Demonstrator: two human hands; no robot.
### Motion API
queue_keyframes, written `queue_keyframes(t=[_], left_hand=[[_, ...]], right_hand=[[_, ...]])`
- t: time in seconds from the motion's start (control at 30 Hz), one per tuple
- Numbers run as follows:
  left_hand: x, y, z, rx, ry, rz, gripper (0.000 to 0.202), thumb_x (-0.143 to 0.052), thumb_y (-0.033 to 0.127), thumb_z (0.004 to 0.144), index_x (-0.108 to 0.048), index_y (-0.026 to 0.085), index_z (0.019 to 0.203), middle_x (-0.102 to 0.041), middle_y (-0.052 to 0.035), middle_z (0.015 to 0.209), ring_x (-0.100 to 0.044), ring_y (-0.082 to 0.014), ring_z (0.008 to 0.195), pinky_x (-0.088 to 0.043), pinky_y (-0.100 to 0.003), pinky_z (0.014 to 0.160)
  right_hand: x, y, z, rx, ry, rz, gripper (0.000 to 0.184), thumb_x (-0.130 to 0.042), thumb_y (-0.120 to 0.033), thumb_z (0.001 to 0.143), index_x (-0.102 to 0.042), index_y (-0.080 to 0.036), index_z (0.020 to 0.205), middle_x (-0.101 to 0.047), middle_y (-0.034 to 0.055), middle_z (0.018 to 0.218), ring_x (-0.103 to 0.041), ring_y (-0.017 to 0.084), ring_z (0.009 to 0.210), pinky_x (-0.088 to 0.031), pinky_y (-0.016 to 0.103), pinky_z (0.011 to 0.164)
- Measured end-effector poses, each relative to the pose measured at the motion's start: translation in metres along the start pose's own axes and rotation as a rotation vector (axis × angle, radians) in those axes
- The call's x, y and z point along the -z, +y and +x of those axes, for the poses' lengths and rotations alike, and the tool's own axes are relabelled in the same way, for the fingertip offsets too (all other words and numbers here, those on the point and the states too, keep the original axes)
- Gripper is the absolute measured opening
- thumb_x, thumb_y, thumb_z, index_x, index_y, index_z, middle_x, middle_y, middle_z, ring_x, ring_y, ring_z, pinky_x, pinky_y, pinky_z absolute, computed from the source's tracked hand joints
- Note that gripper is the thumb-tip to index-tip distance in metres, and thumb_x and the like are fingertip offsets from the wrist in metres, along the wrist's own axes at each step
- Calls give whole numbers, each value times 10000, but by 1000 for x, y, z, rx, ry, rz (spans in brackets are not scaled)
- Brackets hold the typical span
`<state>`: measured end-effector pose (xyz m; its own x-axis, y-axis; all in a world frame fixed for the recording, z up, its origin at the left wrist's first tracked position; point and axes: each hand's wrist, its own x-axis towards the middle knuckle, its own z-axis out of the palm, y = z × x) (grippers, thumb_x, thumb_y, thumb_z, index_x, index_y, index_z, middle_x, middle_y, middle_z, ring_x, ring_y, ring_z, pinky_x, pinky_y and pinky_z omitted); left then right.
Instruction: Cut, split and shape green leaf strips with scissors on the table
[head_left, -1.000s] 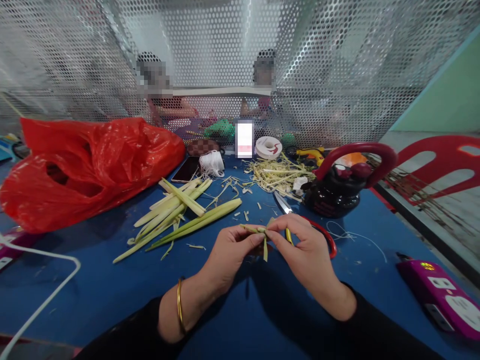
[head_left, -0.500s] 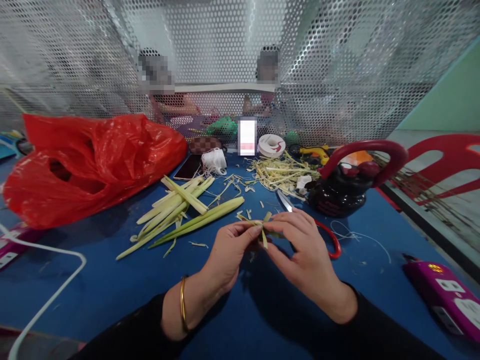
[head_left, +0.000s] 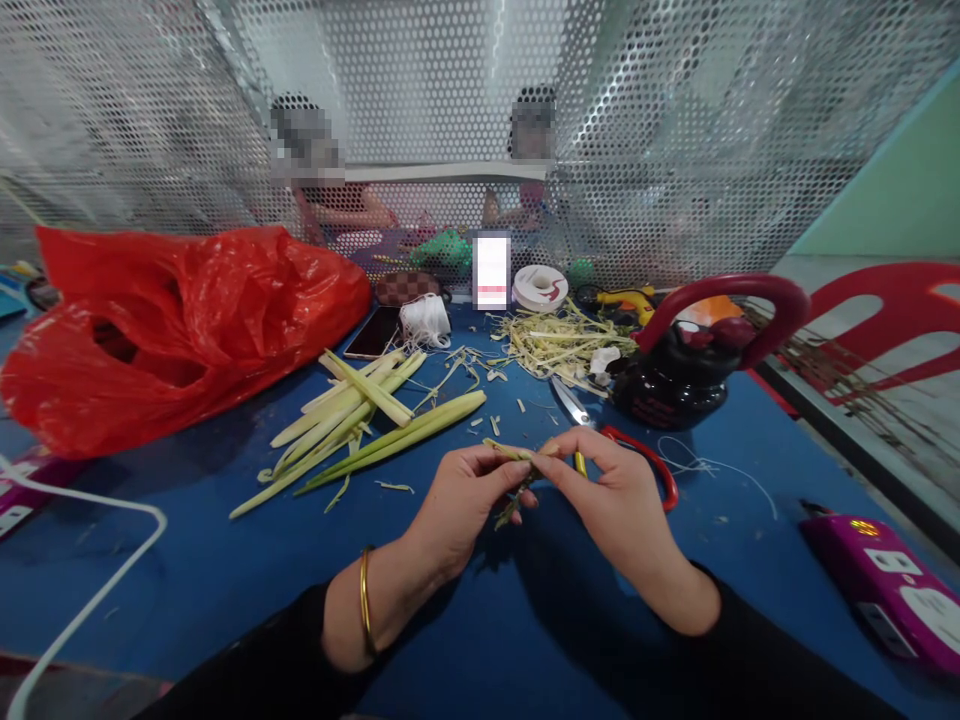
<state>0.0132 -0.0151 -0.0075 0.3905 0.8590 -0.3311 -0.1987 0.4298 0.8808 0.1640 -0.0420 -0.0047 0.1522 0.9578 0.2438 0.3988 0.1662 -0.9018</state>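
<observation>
Pinched between thumb and fingers of my left hand (head_left: 466,500) is a small folded piece of pale green leaf strip (head_left: 511,453). A dark green, ragged sprig (head_left: 508,512) hangs below it. My right hand (head_left: 611,495) meets it there, thumb and forefinger closed on the strip's right end; the fingertips partly hide the piece. Scissors (head_left: 571,402) with red handles lie just beyond my right hand, which covers part of them. To the left rest long pale green stalks (head_left: 375,395), loosely stacked, with greener leaves (head_left: 405,440) in front.
A red plastic bag (head_left: 187,330) fills the left side. Behind are a phone (head_left: 373,333), white string (head_left: 425,320), a ribbon spool (head_left: 540,288) and shredded trimmings (head_left: 555,342). A black pot (head_left: 675,385) and a purple power strip (head_left: 881,585) stand right. Two people show beyond the perforated screen (head_left: 420,90).
My right fingers have come in closer against my left, pinching the strip where they were spread before. The strip's upright ends no longer show, and the dark sprig now hangs in view.
</observation>
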Motion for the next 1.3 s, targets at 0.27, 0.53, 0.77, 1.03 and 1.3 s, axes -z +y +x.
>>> queue_keyframes(t=[0.27,0.53,0.77,1.03,1.3], left_hand=[[1,0,0,-3,5,79,230,-766,291,679,-726,121,828,-616,-13,597,-497,-69,516,-338,-180,494],[3,1,2,2,-32,194,184,-696,291,739,-680,127,822,-589,14,548,-363,-36,415,-201,-191,429],[3,0,2,10,-69,91,249,-761,307,696,-649,135,837,-644,-14,660,-590,-107,596,-408,-201,544],[3,-3,5,-41,-41,35,178,-779,258,691,-674,129,754,-620,8,645,-532,-72,596,-403,-192,598],[2,1,4,-28,-23,2,74,-730,184,690,-685,133,718,-672,-29,687,-571,-97,639,-431,-209,651]], right_hand=[[-4,-1,3,-183,39,134,167,-718,-330,689,-619,-197,683,-623,4,684,-574,171,678,-454,310,666],[-2,1,4,-265,-52,254,180,-715,-336,674,-633,-180,637,-579,-15,601,-498,124,562,-391,256,529],[-3,-2,2,-219,-10,108,179,-658,-336,698,-619,-180,620,-585,-5,610,-504,140,593,-392,272,566],[-6,-2,1,-324,-104,380,186,-664,-339,672,-568,-190,619,-530,-27,603,-474,131,590,-386,268,578],[-3,2,5,-290,-172,420,166,-651,-332,741,-604,-188,673,-593,-10,657,-541,141,645,-452,291,670]])
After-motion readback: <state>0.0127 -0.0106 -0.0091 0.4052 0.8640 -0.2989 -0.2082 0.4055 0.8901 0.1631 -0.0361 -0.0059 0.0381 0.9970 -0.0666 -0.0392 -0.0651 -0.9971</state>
